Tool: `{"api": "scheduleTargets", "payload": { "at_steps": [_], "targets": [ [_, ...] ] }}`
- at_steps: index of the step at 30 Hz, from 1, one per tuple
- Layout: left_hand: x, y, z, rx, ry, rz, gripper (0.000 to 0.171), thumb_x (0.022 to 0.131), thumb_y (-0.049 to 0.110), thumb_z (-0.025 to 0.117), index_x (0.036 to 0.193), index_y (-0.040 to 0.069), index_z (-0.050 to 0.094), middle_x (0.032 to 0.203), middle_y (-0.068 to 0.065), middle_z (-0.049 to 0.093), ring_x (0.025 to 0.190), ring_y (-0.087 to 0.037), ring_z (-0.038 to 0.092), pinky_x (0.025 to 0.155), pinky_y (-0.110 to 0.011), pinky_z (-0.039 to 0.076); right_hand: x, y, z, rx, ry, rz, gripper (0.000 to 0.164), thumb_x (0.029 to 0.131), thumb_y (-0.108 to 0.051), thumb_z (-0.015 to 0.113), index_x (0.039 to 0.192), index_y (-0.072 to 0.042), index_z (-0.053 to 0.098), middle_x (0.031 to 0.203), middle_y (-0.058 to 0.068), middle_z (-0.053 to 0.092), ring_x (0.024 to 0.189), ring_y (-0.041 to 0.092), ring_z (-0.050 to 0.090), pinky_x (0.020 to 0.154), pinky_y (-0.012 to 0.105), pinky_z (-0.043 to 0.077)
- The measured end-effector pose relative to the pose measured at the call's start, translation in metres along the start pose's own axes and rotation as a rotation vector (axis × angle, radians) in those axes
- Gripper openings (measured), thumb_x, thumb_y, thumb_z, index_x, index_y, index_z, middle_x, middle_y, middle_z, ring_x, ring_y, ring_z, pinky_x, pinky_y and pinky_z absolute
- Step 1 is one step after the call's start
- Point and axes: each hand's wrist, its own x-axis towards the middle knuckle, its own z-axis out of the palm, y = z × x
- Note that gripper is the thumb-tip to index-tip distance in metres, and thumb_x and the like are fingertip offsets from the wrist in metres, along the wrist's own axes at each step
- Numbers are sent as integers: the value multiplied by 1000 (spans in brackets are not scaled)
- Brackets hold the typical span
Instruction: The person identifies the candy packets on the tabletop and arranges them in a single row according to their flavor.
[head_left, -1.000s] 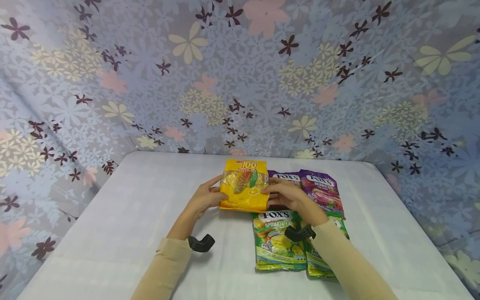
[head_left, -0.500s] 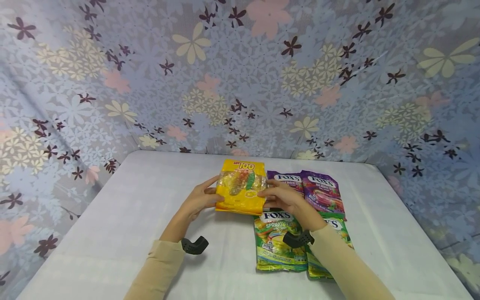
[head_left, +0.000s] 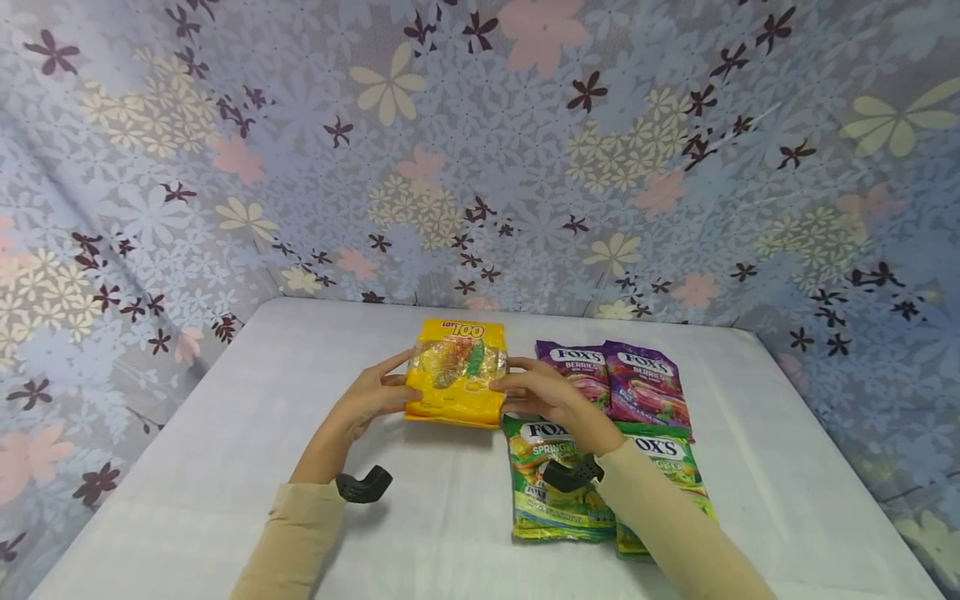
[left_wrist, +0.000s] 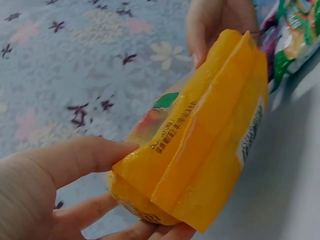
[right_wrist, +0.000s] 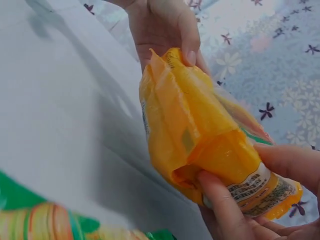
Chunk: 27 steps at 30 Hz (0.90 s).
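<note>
A yellow candy bag (head_left: 455,375) marked "100", with a clear window in its front, is held between my two hands in the head view. My left hand (head_left: 369,398) grips its left edge, thumb on the front and fingers behind. On the opposite edge my right hand (head_left: 543,390) holds it the same way. The left wrist view shows the bag's folded bottom seam (left_wrist: 190,140) tipped toward the camera. In the right wrist view the underside of the yellow bag (right_wrist: 195,120) shows, with my right thumb and fingers around its near end.
Two purple Fox's Berries bags (head_left: 647,387) lie behind and right of my right hand. Nearer me are two green Fox's Spring Tea bags (head_left: 562,492), partly covered by my right forearm. All lie on a white-covered table (head_left: 202,475) before a flowered cloth backdrop (head_left: 480,150).
Both hands have carried the yellow candy bag to the left, away from the purple bags. More of the left purple bag now shows. The Fox's bags have stayed in place.
</note>
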Motion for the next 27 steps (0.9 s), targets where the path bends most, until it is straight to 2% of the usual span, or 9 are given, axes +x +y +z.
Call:
{"api": "scheduleTargets", "payload": {
  "at_steps": [2, 4, 6, 9, 12, 15, 18, 22, 27],
  "targets": [
    [-2, 0, -7, 7, 7, -3, 79, 84, 7, 71, 152, 15, 33, 147, -31, 31, 126, -40, 47, 94, -44, 49, 6, 0, 6, 13, 11, 9, 77, 90, -3, 65, 152, -3, 20, 136, 25, 43, 113, 34, 55, 86, 43, 53],
    [-3, 1, -14, 4, 21, -7, 79, 84, 7, 71, 152, 14, 32, 148, -31, 30, 127, -40, 45, 96, -45, 47, 12, 1, 12, 30, 19, 19, 77, 89, -4, 67, 152, -4, 23, 116, 18, 53, 90, 23, 60, 85, 44, 54],
    [-5, 1, -21, 3, 36, -11, 78, 84, 7, 70, 152, 14, 32, 149, -30, 30, 128, -38, 44, 98, -45, 45, 17, 0, 20, 41, 23, 24, 77, 88, -4, 68, 152, -4, 24, 95, 10, 53, 68, 13, 50, 85, 43, 54],
    [-6, 2, -32, -11, 63, -21, 77, 85, 7, 69, 152, 16, 32, 147, -27, 35, 125, -36, 48, 99, -44, 44, 26, -1, 30, 55, 11, 15, 76, 88, -4, 67, 151, -4, 25, 75, 5, 43, 56, 11, 37, 84, 44, 54],
    [-7, 1, -42, -12, 97, -27, 76, 86, 8, 69, 152, 15, 32, 144, -25, 40, 120, -32, 51, 98, -43, 45, 34, -2, 41, 58, 12, 2, 73, 88, -4, 68, 150, -5, 29, 79, 5, 49, 61, 13, 47, 83, 44, 55],
    [-8, 2, -51, -11, 130, -29, 74, 87, 8, 67, 151, 15, 32, 143, -25, 41, 119, -32, 52, 99, -43, 45, 43, -1, 51, 73, 26, -2, 71, 87, -4, 69, 149, -6, 33, 96, 10, 58, 75, 18, 58, 82, 43, 55],
    [-9, 2, -59, 4, 168, -41, 72, 89, 10, 65, 151, 14, 30, 143, -25, 42, 121, -34, 50, 102, -44, 41, 53, 0, 60, 97, 37, 2, 71, 87, -4, 70, 148, -6, 34, 111, 14, 60, 77, 18, 58, 81, 43, 55],
    [-9, 4, -67, 24, 220, -71, 70, 89, 12, 62, 151, 14, 30, 146, -24, 36, 125, -36, 44, 106, -47, 37, 65, 0, 73, 114, 49, 19, 73, 86, -4, 71, 149, -5, 34, 101, 11, 60, 64, 13, 51, 82, 44, 55],
    [-7, 3, -75, 37, 277, -108, 69, 89, 13, 59, 152, 15, 32, 153, -21, 25, 129, -37, 39, 108, -49, 33, 75, -2, 88, 99, 63, 37, 74, 84, -5, 73, 148, -5, 35, 108, 12, 64, 85, 20, 64, 85, 43, 53]
  ]
}}
